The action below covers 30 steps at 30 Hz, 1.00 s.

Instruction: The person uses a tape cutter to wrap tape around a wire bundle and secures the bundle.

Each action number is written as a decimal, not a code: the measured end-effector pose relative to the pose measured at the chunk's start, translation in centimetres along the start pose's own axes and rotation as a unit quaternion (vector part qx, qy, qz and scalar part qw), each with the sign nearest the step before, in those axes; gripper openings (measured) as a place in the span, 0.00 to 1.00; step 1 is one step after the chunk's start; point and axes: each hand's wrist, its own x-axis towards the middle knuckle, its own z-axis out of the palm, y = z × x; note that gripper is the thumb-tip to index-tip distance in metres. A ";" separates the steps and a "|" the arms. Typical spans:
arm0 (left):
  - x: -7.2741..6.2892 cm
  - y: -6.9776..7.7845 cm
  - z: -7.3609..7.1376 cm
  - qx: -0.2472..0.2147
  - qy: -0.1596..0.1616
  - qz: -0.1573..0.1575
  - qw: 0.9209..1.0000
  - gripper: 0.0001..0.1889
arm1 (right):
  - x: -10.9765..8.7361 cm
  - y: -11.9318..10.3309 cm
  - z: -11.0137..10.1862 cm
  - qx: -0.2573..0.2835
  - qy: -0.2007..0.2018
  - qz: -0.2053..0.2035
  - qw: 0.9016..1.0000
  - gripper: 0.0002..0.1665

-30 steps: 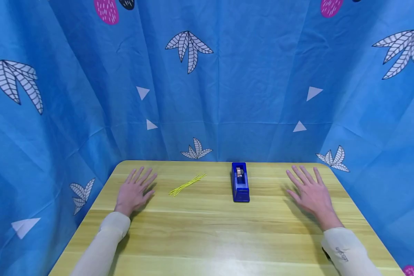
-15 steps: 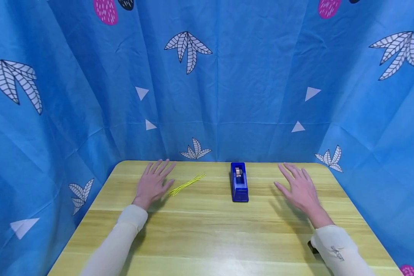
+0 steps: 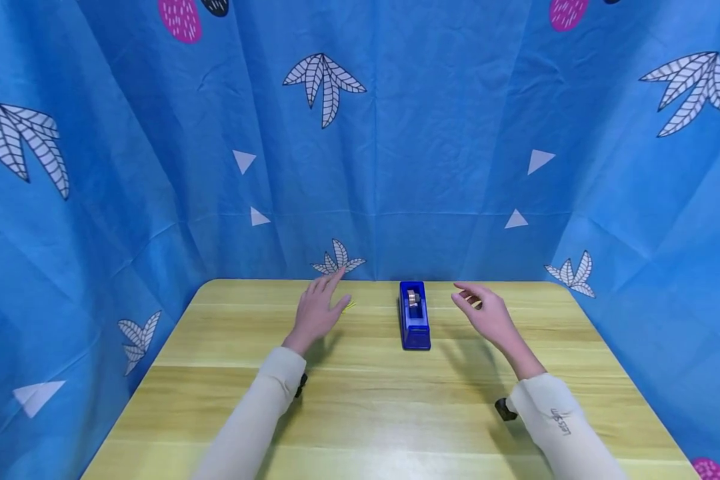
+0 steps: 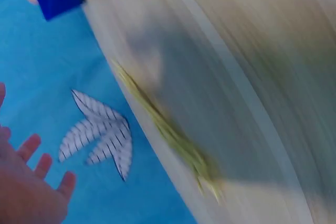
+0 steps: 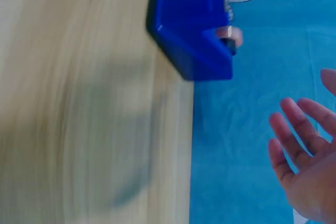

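Note:
A blue tape dispenser [image 3: 415, 335] stands on the wooden table, a small roll [image 3: 413, 298] in its top. To its left my left hand [image 3: 317, 312] hovers with fingers extended, hiding most of a bundle of thin yellow strips [image 3: 349, 307] from the head view. The left wrist view shows the whole yellow bundle [image 4: 168, 129], blurred, lying on the tabletop. My right hand [image 3: 485, 313] is raised to the right of the dispenser, fingers loosely bent and holding nothing. In the right wrist view the dispenser [image 5: 191, 30] lies beyond the spread fingers.
The light wooden table [image 3: 360, 413] has rounded back corners. A blue curtain [image 3: 444, 167] printed with leaves and triangles hangs behind it and along both sides. Dark wrist cameras [image 3: 505, 409] show below the sleeves.
Both hands have moved inward from the table's sides, the left over the yellow strips and the right toward the tape dispenser. The right fingers have bent. Dispenser and strips have stayed put.

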 end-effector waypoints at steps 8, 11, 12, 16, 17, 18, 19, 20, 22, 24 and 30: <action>1.4 4.1 2.9 -0.135 -0.038 -0.032 0.990 0.34 | 0.6 -1.4 1.6 0.099 -0.023 0.076 0.992 0.27; 1.6 5.0 3.8 -0.182 -0.055 -0.045 0.981 0.32 | 0.6 -1.7 2.4 0.126 -0.035 0.101 0.986 0.28; 1.6 5.2 4.1 -0.195 -0.063 -0.052 0.977 0.32 | 0.6 -1.7 2.6 0.133 -0.038 0.109 0.984 0.28; 1.9 6.2 5.3 -0.258 -0.087 -0.077 0.959 0.30 | 0.6 -1.6 3.7 0.149 -0.051 0.138 0.978 0.28; 2.0 6.4 5.6 -0.272 -0.090 -0.081 0.955 0.30 | 0.6 -1.6 4.0 0.151 -0.051 0.146 0.976 0.27; 2.1 6.5 6.0 -0.284 -0.094 -0.085 0.951 0.30 | 0.5 -1.5 4.3 0.152 -0.054 0.151 0.975 0.27; 2.1 6.7 6.3 -0.295 -0.095 -0.087 0.947 0.30 | 0.5 -1.5 4.6 0.155 -0.057 0.156 0.974 0.27; 2.2 6.9 6.6 -0.304 -0.097 -0.091 0.943 0.30 | 0.5 -1.4 4.9 0.156 -0.061 0.162 0.972 0.27; 2.3 7.2 7.2 -0.323 -0.098 -0.097 0.936 0.30 | 0.4 -1.2 5.4 0.165 -0.067 0.173 0.969 0.26; 2.4 7.5 7.6 -0.344 -0.099 -0.106 0.928 0.30 | 0.3 -1.0 5.9 0.171 -0.075 0.179 0.966 0.25; 2.3 8.0 8.4 -0.384 -0.105 -0.127 0.909 0.30 | 0.1 -1.0 6.9 0.175 -0.071 0.198 0.962 0.24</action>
